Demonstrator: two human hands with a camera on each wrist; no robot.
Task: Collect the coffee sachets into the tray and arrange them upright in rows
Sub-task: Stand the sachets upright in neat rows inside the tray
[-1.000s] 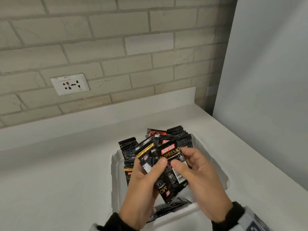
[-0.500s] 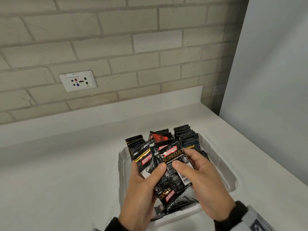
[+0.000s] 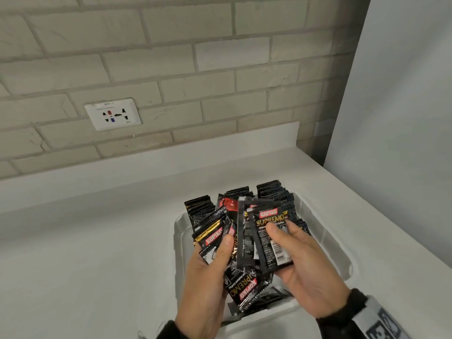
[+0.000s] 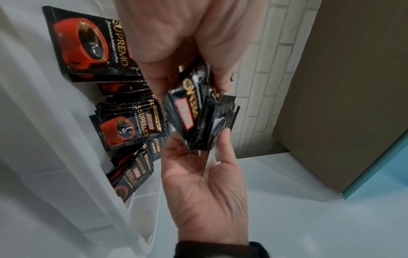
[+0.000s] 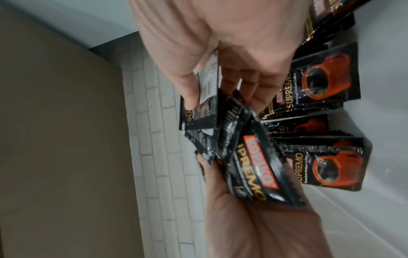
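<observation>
A translucent white tray (image 3: 338,255) stands on the counter and holds black Kopiko sachets. Several stand upright in rows at its far end (image 3: 271,190), also seen in the left wrist view (image 4: 130,129) and the right wrist view (image 5: 322,87). Above the tray, my left hand (image 3: 215,263) grips a fanned bunch of sachets (image 3: 212,234), with the thumb on top. My right hand (image 3: 300,265) pinches sachets (image 3: 269,214) upright, thumb on the printed face, just right of the bunch. The same bunch (image 4: 189,111) shows between both hands in the left wrist view.
Loose sachets (image 3: 269,298) lie flat at the near end of the tray, under my hands. The white counter (image 3: 97,265) stretches to the left. A brick wall with a socket (image 3: 113,114) is behind, and a grey panel (image 3: 403,118) borders the right.
My right hand has drawn its sachets off the bunch and to the right, turning them upright. The two hands now stand slightly apart.
</observation>
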